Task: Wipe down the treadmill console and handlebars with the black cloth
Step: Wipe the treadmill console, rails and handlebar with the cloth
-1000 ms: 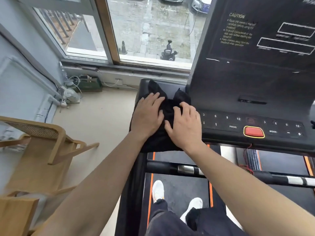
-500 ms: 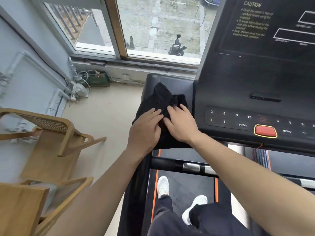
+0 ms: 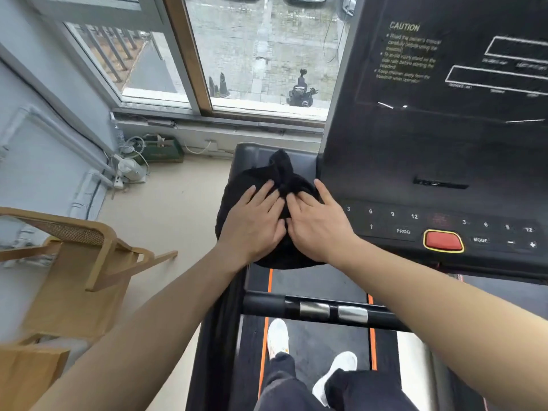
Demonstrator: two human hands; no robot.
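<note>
The black cloth (image 3: 281, 176) lies bunched on the left side shelf of the treadmill console (image 3: 444, 143). My left hand (image 3: 255, 223) and my right hand (image 3: 320, 223) press flat on the cloth side by side, fingers spread and pointing away from me, thumbs nearly touching. The cloth's front edge hangs over the shelf under my palms. To the right runs the button panel with a red stop button (image 3: 442, 240). Below my forearms a black handlebar (image 3: 320, 310) with silver sensor plates crosses the belt.
A wooden chair (image 3: 74, 262) stands on the floor to the left of the treadmill. A window (image 3: 261, 54) and a low ledge with cables and a green box (image 3: 161, 151) lie ahead. My white shoes (image 3: 278, 336) stand on the belt.
Both hands have stayed on the cloth and gathered it inward, drawing closer together. The cloth is more bunched than a second ago, with a peak at its far end.
</note>
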